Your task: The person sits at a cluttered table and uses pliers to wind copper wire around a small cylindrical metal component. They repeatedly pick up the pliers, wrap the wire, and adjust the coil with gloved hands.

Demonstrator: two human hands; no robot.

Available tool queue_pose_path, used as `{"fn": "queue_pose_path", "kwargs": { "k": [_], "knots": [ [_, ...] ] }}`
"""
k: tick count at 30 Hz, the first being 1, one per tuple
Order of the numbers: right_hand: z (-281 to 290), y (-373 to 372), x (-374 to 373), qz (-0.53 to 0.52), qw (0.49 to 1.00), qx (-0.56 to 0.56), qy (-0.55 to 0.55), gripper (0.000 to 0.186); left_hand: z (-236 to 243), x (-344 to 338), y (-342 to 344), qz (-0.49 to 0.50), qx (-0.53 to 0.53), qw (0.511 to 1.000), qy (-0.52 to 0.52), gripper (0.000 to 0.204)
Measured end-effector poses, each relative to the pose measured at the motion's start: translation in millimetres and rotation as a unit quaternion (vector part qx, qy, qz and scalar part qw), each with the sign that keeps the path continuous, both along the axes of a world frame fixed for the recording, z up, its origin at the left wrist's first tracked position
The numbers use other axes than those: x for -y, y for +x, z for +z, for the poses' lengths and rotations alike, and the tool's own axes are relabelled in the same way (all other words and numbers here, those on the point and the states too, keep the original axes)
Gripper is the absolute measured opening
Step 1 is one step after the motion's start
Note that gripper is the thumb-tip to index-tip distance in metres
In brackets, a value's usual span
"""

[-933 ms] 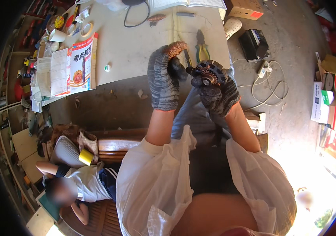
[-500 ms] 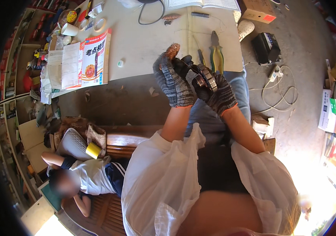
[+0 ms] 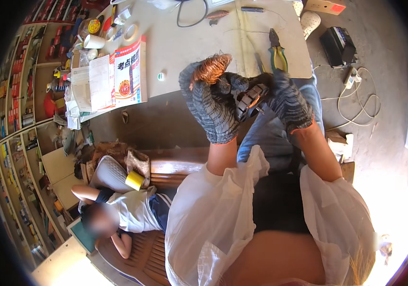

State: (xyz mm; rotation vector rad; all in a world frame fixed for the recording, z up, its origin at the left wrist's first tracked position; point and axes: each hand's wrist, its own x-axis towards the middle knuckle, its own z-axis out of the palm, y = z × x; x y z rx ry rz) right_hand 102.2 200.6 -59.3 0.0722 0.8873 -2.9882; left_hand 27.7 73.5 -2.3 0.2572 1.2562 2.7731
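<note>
Head view: at far left, shelves (image 3: 20,71) packed with small boxes; next, a white cup (image 3: 94,42) amid clutter at the left end of the counter (image 3: 189,43). Nearby, a roll of tape (image 3: 130,33) and a colourful book (image 3: 131,78); below, a person (image 3: 139,212) lying on a slatted wooden seat (image 3: 144,248). Further right, a small white cap (image 3: 161,76) near the counter's edge.

Toward the middle, the left hand (image 3: 209,102) in a grey knit glove, fingers curled around the lower part of a copper wire bundle (image 3: 212,67). Long axis of the bundle slanting from lower left to upper right, loose strands at the upper end. Just right, between both hands and near the counter's front edge, a dark toothed motor core (image 3: 251,99), tilted: rim running lower left to upper right, short shaft pointing to lower right. Left fingertips close against the core's upper side.

Beyond, on the counter, pliers (image 3: 279,52) with nose pointing away, handles toward the gloves. Then the gloved right hand (image 3: 291,105), fingers bent at the core's right side; tips too dark to tell whether pinching. Farther right, on the floor, a black box-shaped battery (image 3: 340,47) and a white power strip (image 3: 353,78) with looped cord.
</note>
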Motion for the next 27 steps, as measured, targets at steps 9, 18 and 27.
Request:
{"fn": "queue_pose_path", "kwargs": {
  "k": [9,18,27],
  "knots": [
    [51,-6,15,0.018,0.987,0.081,0.138,0.034,-14,1,-3,0.106,-0.076,0.981,-0.146,0.046],
    [56,-6,23,0.011,0.998,0.050,0.043,0.032,-11,4,7,0.097,-0.110,0.983,-0.107,0.042],
    [22,-8,23,-0.107,0.968,0.089,-0.208,0.021,0,12,0,0.052,0.102,0.993,-0.005,0.036]
  ]
}}
